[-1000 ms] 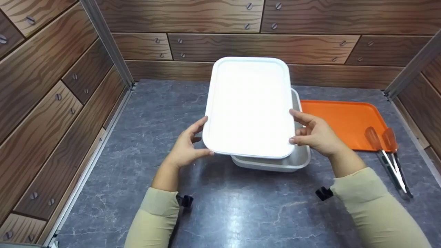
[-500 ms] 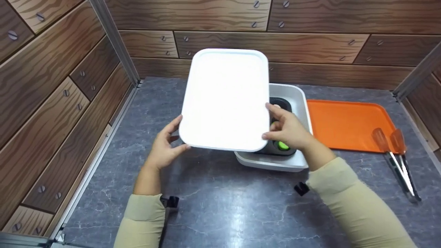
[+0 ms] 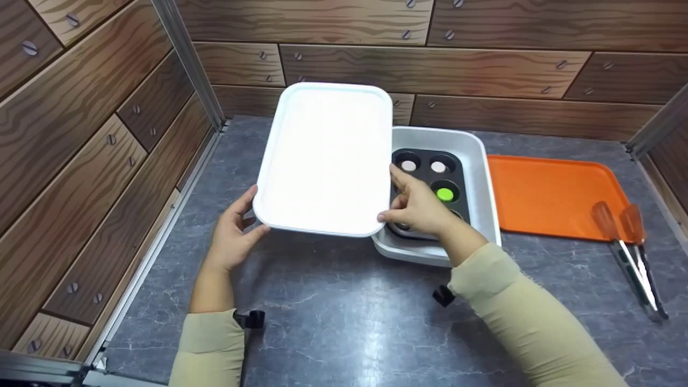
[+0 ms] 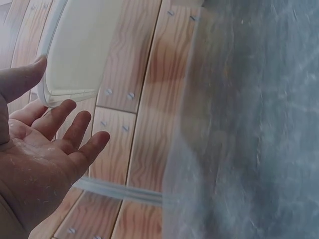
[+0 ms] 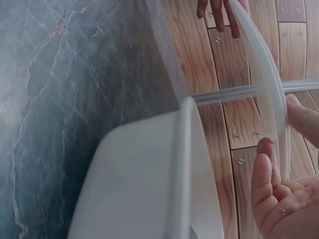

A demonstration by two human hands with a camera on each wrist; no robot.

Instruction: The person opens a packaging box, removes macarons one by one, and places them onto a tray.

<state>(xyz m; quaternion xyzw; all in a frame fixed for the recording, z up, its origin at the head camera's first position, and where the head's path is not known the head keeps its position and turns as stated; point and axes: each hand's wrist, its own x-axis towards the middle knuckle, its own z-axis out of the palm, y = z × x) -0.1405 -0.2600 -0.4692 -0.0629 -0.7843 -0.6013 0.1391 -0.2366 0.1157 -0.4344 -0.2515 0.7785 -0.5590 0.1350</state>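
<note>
Hanging in both hands, the white lid (image 3: 325, 161) is raised to the left of the bin (image 3: 487, 183), its right edge overlapping the bin's left side in the head view; the right wrist view shows it apart from the bin's rim. The left hand (image 3: 231, 234) pinches the lid's near left corner, thumb against fingers, on the side away from the bin. The right hand (image 3: 416, 207) pinches the opposite edge, over the bin's opening. A second ago the lid covered most of the bin; now it has shifted left and both hands have gone with it. That leaves the dark muffin tin (image 3: 424, 174) showing inside the bin, with two pale discs (image 3: 438, 167) and a green disc (image 3: 444, 194) in its cups. Just right of the bin, the orange tray (image 3: 548, 199) lies as before, and the tongs (image 3: 637, 274) rest with their heads over the tray's far side from the bin.
</note>
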